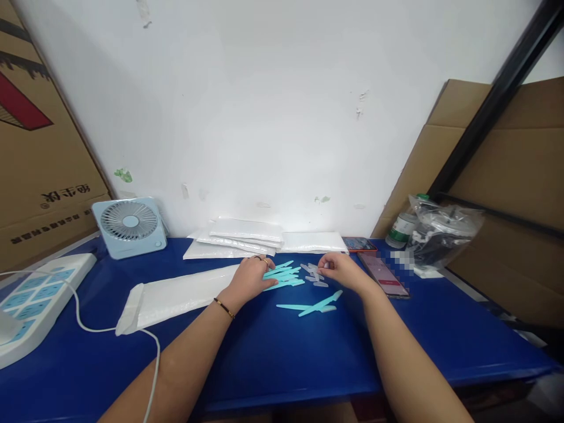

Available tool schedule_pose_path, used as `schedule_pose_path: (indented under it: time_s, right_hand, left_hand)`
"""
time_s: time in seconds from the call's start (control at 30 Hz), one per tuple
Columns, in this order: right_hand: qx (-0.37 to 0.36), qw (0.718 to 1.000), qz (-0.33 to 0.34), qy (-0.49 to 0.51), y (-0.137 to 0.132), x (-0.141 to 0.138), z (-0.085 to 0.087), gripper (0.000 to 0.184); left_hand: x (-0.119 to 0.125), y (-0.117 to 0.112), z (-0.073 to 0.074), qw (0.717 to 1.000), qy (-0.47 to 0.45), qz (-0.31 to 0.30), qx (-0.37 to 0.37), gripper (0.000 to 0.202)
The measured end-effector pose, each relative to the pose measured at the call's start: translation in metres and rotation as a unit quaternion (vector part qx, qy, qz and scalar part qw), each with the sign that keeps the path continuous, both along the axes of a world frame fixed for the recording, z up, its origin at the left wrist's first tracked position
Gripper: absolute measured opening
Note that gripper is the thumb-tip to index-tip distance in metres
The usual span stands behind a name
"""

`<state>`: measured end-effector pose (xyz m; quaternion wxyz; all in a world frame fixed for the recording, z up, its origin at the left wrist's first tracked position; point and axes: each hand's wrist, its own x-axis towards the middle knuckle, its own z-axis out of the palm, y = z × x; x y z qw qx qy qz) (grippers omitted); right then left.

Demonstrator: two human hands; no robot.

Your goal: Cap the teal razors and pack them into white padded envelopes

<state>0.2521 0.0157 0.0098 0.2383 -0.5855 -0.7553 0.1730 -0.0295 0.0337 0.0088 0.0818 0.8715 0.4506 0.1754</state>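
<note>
Several turquoise eyebrow razors [286,276] lie in a bunch at the middle of the table. My left hand [253,279] is closed over their left ends, thumb on the near side and fingers on the far side. Just right of the bunch is a small pile of clear plastic blade caps [316,276]. At that pile's far edge, my right hand [337,269] pinches a small clear cap between thumb and fingertips. Two more turquoise razors [311,307] lie crossed nearer to me.
A white padded mailer [176,296] lies left of my left hand, with more mailers [238,238] stacked by the wall. A small fan [130,226], power strip [44,299] and cable stand left. To the right are a phone [383,273], a bottle [400,228] and a bagged item [445,232].
</note>
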Motion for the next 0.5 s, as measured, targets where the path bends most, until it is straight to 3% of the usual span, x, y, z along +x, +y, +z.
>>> schedule_pose_path:
  time_s: [0.23, 0.37, 0.5]
  right_hand:
    - [-0.038, 0.997, 0.072, 0.003, -0.007, 0.001, 0.007, 0.018]
    - [-0.132, 0.985, 0.105, -0.034, -0.014, 0.018, 0.012, 0.022]
    - [-0.207, 0.970, 0.090, -0.086, -0.018, 0.026, 0.016, 0.021]
  left_hand:
    - [0.027, -0.031, -0.006, 0.986, 0.033, -0.158, -0.044, 0.025]
    - [0.032, -0.035, -0.010, 0.987, 0.020, -0.156, -0.031, 0.015]
    - [0.032, -0.035, -0.011, 0.988, -0.002, -0.153, -0.028, 0.023]
